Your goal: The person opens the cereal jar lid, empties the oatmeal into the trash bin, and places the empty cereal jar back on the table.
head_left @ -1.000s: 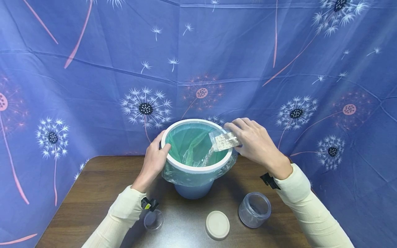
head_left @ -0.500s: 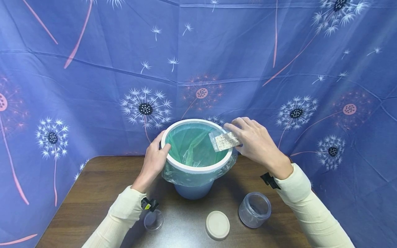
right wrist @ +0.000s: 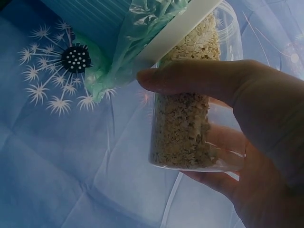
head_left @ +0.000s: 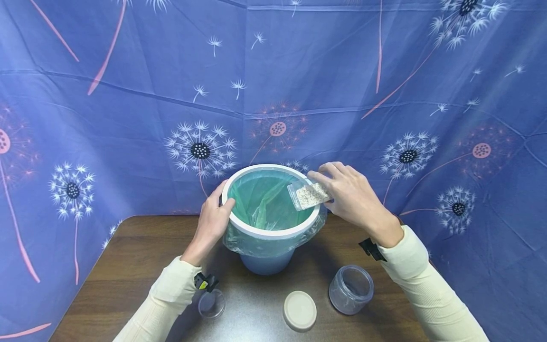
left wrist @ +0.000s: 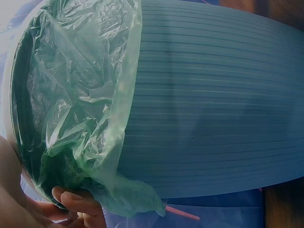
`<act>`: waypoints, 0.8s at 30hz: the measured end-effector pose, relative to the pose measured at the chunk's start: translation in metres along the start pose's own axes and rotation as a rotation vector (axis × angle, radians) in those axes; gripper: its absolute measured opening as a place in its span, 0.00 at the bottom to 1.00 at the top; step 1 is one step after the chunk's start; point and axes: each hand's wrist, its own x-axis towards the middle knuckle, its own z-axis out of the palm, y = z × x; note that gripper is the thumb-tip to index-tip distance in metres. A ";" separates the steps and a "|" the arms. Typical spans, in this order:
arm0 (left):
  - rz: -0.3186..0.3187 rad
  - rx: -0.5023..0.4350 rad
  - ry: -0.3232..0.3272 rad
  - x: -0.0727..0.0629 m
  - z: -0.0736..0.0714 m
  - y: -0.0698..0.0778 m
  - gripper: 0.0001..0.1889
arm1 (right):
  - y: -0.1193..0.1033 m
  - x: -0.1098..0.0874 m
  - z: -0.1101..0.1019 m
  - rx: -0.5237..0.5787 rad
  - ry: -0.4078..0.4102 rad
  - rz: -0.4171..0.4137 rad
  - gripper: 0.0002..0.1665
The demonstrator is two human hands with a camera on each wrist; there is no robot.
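Note:
A blue ribbed trash can (head_left: 267, 263) stands on the table with a white ring on its rim (head_left: 269, 233). A thin green bag (left wrist: 80, 90) lines it and hangs over the outside. My left hand (head_left: 213, 216) grips the rim at its left side, thumb on top and fingers curled below. In my right hand (head_left: 352, 194) is a clear jar (right wrist: 183, 128), held tilted with its mouth over the can's right side. Pale flakes, like oats (head_left: 314, 194), lie along the jar's lower wall. No flakes are falling. The can's bottom is hidden.
An uncovered clear jar (head_left: 350, 290) stands at the table's right front. A cream lid (head_left: 300, 310) lies left of it. Near my left wrist is a small clear round piece (head_left: 212, 304). Blue dandelion-print cloth (head_left: 273, 85) hangs behind the table (head_left: 141, 247).
One second ago a stream of flakes was pouring from the tilted jar into the can; that stream has stopped. Both hands and the can have barely moved.

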 end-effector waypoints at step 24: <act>0.001 -0.013 -0.015 0.001 0.000 -0.003 0.35 | 0.000 0.001 0.001 0.010 0.015 -0.009 0.47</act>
